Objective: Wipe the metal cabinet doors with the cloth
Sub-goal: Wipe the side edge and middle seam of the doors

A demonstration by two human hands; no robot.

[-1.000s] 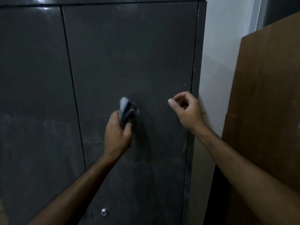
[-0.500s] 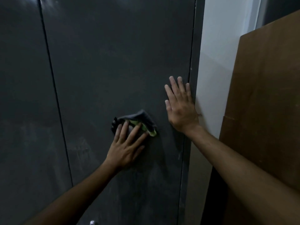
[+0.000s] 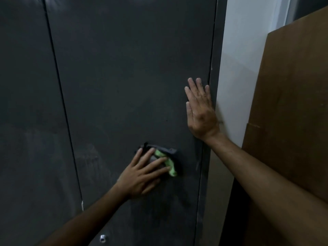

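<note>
A dark grey metal cabinet fills the view, with a right door (image 3: 124,77) and a left door (image 3: 26,103) split by a thin seam. My left hand (image 3: 143,174) presses a small cloth (image 3: 166,158), dark grey with a green edge, flat against the lower part of the right door, fingers spread over it. My right hand (image 3: 200,109) lies flat and empty on the right door close to its right edge, fingers together and pointing up. Faint streaks show on the lower door surfaces.
A white wall (image 3: 245,59) runs along the cabinet's right side. A tall brown board (image 3: 292,121) leans at the far right. A small silver lock (image 3: 103,238) sits low on the right door.
My left hand went from bunching the cloth to spreading it flat, then slid it right and down. My right hand opened from a loose fist and laid its palm on the door.
</note>
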